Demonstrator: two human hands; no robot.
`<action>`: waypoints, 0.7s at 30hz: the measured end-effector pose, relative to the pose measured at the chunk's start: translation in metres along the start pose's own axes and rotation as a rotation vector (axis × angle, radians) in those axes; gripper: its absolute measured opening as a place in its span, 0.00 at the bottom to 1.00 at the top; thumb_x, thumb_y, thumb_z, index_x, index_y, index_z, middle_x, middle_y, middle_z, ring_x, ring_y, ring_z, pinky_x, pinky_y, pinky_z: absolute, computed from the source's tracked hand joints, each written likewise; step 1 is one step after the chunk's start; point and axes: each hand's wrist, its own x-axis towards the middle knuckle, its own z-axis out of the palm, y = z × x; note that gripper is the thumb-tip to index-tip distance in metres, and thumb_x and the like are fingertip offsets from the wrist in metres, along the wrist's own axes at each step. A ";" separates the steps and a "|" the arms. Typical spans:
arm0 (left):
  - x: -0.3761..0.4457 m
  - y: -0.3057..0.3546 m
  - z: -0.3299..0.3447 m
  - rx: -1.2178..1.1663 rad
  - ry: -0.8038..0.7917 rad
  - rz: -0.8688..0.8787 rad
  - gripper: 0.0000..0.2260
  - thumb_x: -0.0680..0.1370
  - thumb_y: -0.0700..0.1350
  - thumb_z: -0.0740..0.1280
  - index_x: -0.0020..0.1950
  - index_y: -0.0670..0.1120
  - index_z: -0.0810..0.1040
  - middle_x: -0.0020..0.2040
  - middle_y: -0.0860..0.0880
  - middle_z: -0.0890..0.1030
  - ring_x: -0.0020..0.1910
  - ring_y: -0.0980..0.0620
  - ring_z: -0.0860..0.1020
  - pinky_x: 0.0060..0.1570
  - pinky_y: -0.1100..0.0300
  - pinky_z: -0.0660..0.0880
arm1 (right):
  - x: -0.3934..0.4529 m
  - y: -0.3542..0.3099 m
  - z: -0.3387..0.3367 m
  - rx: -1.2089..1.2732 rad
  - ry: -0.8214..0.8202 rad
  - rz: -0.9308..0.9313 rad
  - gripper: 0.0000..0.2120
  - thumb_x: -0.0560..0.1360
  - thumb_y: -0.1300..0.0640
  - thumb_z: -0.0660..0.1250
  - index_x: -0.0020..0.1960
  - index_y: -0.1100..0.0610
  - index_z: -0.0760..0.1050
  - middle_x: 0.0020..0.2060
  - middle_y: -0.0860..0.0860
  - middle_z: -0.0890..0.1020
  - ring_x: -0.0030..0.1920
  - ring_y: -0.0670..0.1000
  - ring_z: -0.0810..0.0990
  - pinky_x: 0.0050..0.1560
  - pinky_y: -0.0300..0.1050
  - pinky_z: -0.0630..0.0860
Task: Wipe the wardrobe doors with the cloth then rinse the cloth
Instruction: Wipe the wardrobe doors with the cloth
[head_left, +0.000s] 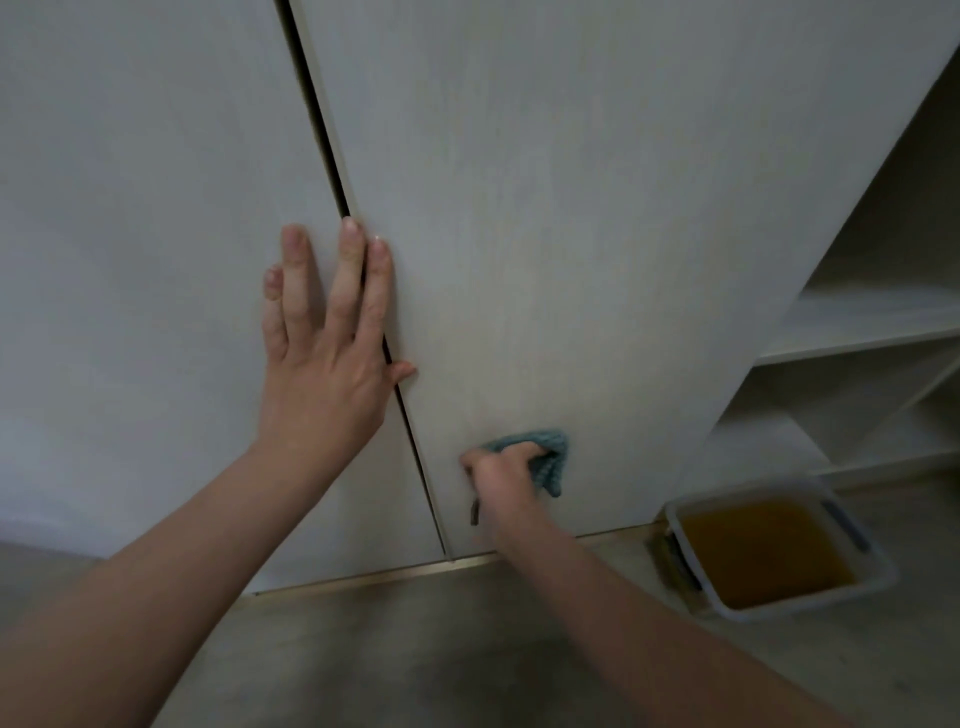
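Two pale, wood-grain wardrobe doors (571, 208) stood closed, a narrow dark gap between them. A small teal cloth (548, 457), bunched in the right hand (501, 480), pressed against the right door low down, near its bottom edge.

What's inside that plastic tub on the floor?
The plastic tub holds a cloudy yellow-brown liquid. The liquid is too murky to show the bottom or anything lying beneath its surface.

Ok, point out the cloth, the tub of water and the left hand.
cloth (550, 457), head view, blue folded edge beside the knuckles.
tub (675, 512), head view, near-left rim.
left hand (327, 374), head view, back of the hand.
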 end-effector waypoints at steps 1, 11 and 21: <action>-0.001 0.000 0.001 -0.001 -0.008 -0.002 0.49 0.73 0.57 0.71 0.80 0.42 0.42 0.80 0.42 0.43 0.76 0.29 0.46 0.75 0.42 0.36 | 0.009 -0.001 -0.016 0.038 0.052 0.041 0.34 0.72 0.59 0.67 0.73 0.66 0.57 0.64 0.64 0.71 0.58 0.60 0.73 0.59 0.53 0.71; -0.001 0.000 0.003 0.008 -0.006 0.002 0.51 0.71 0.60 0.70 0.80 0.42 0.42 0.79 0.44 0.44 0.76 0.29 0.50 0.74 0.42 0.39 | 0.025 -0.010 -0.047 -0.094 0.344 -0.103 0.43 0.72 0.58 0.64 0.77 0.61 0.41 0.74 0.66 0.53 0.72 0.67 0.59 0.72 0.60 0.59; -0.011 -0.023 -0.007 0.019 0.001 0.095 0.47 0.72 0.56 0.70 0.81 0.46 0.44 0.81 0.46 0.49 0.79 0.40 0.48 0.76 0.43 0.49 | -0.054 -0.028 -0.005 -0.881 0.301 -0.847 0.41 0.69 0.60 0.58 0.78 0.62 0.43 0.67 0.71 0.59 0.63 0.72 0.62 0.67 0.61 0.62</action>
